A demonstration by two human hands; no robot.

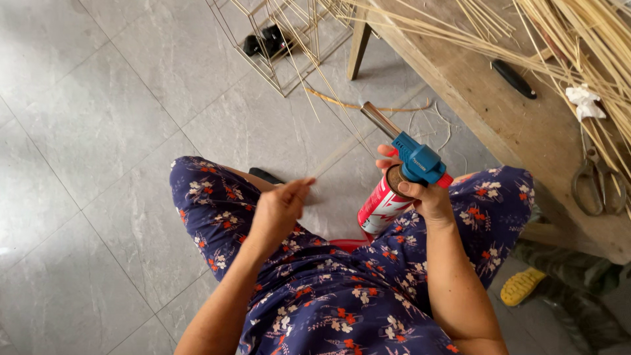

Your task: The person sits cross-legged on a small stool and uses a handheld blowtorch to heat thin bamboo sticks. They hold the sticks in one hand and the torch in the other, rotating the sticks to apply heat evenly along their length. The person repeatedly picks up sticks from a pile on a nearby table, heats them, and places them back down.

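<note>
My left hand (pixel 279 207) is raised over my left knee, fingers curled in, thumb and forefinger pinched on a thin bamboo strip (pixel 342 148) that runs up and right toward the wooden bench (pixel 499 125). My right hand (pixel 424 194) is wrapped tight around the neck of the gas torch (pixel 401 181), over my right thigh. Its long axis is tilted: red canister low, toward my lap; blue head above; metal nozzle (pixel 378 118) pointing up-left, away from me, at the grey tiled floor (pixel 98 131). Scissors (pixel 595 181) lie on the bench, far right.
</note>
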